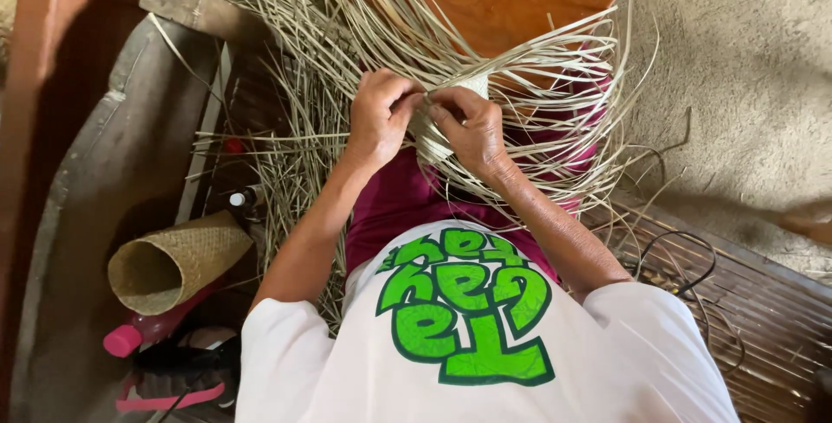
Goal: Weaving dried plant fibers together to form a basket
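Over the lap, both hands meet at 1 small woven piece [446,124] made of pale straw strips. Left hand [380,118] is curled, fingers pinched on strips at the piece's left edge. Right hand [472,128] is curled too, thumb and fingers gripping the piece from the right and pressing it down. Hands touch or nearly touch at the fingertips, likely so 1 holds the weave tight while the other works a strip; which does which, cannot tell.

Loose strips [555,68] fan out from the piece in long loops to the right and forward, unwoven ends kept free of the hands. More strips [295,154] lie in a messy heap on the left, near the left forearm. The piece sits on the lap over magenta cloth [399,198], close to the body, probably for support.

Containers: 1 woven cone-shaped basket [173,263] lies on its side at lower left, mouth facing left and toward the camera; inside looks empty, though the deep end is dark. It rests on a pink bottle [139,332], contents hidden. A small dark bottle with a white cap [243,199] lies just above, contents not visible.

A slatted mat [745,302] lies at right with a black cable [685,258] on it.
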